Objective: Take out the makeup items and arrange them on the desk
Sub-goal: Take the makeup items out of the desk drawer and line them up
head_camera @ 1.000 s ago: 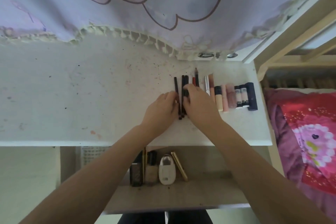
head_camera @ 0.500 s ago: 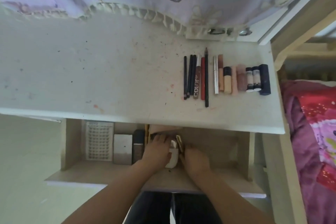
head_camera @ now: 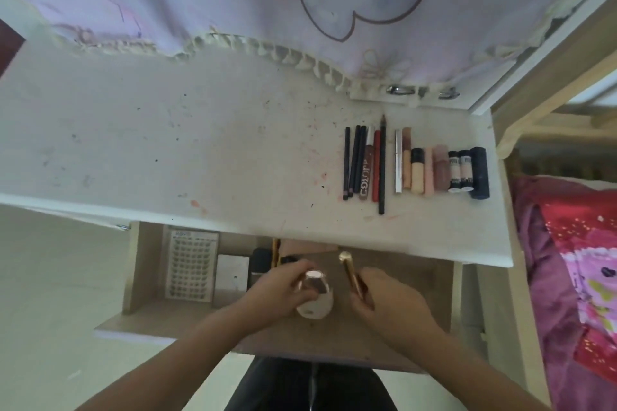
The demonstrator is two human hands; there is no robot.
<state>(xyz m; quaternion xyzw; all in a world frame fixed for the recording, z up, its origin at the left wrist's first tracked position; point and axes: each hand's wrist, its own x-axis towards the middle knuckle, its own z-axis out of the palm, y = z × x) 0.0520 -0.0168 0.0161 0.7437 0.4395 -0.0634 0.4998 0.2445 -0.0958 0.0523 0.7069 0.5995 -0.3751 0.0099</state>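
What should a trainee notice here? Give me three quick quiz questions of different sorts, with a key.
1. True or false: the right hand holds a gold tube.
2. Which item lies at the right end of the row on the desk? A) red pencil B) dark blue tube C) white case
3. Fill in: the left hand grips a bottle with a ____ cap.

Key: 1 true; 2 B; 3 pink
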